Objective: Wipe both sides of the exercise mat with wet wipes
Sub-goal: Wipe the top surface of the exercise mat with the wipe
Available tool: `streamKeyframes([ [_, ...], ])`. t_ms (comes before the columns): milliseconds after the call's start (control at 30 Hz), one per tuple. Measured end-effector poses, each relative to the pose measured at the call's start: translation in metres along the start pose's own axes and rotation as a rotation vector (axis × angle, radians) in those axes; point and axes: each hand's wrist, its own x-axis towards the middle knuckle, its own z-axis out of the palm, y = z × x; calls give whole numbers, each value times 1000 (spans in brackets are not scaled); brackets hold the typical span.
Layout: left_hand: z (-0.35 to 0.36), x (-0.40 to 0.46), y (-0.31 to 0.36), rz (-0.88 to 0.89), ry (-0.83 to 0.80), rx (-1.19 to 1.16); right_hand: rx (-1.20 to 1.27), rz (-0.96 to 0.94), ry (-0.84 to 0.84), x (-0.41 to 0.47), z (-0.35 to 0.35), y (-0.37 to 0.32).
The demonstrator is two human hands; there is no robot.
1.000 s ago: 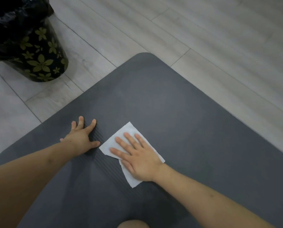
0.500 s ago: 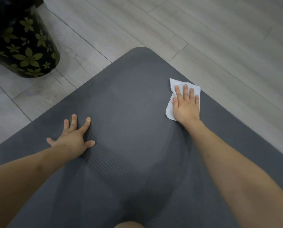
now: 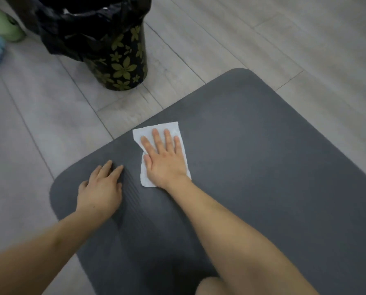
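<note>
Back from the far edge, the wet wipe (image 3: 156, 133) is pressed flat by the right hand (image 3: 166, 161) on the mat (image 3: 263, 167), which is steadied by the flat left hand (image 3: 100, 191); top-side wiping is under way, and uncovered strips seem needed next.

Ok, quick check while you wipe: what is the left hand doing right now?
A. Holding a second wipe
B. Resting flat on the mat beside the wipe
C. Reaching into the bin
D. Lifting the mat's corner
B: the left hand lies on the grey mat with straight fingers and holds nothing, while the right hand presses the white wipe flat next to it.
</note>
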Motion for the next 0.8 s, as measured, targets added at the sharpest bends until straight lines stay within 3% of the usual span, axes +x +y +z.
streamKeyframes([
  [133, -8, -23, -54, -144, -31, 16, -57, -289, -113, 22, 12, -97],
  [267, -10, -30, -78, -107, -63, 59, -101, -402, -96, 30, 6, -70],
  [333, -8, -29, -76, -98, -38, 48, -116, -300, -41, 47, -9, -15],
  [467, 2, -26, -70, -97, -83, 100, -60, 175, 44, 79, -50, 106],
  [567, 7, -25, -72, -110, -105, 90, -61, 329, 56, 85, -50, 110],
  [633, 7, -24, -70, -116, -118, 78, -76, 235, 56, 83, -39, 70],
  [800, -1, -21, -76, -107, -181, 74, -97, -313, -70, 31, 7, -68],
])
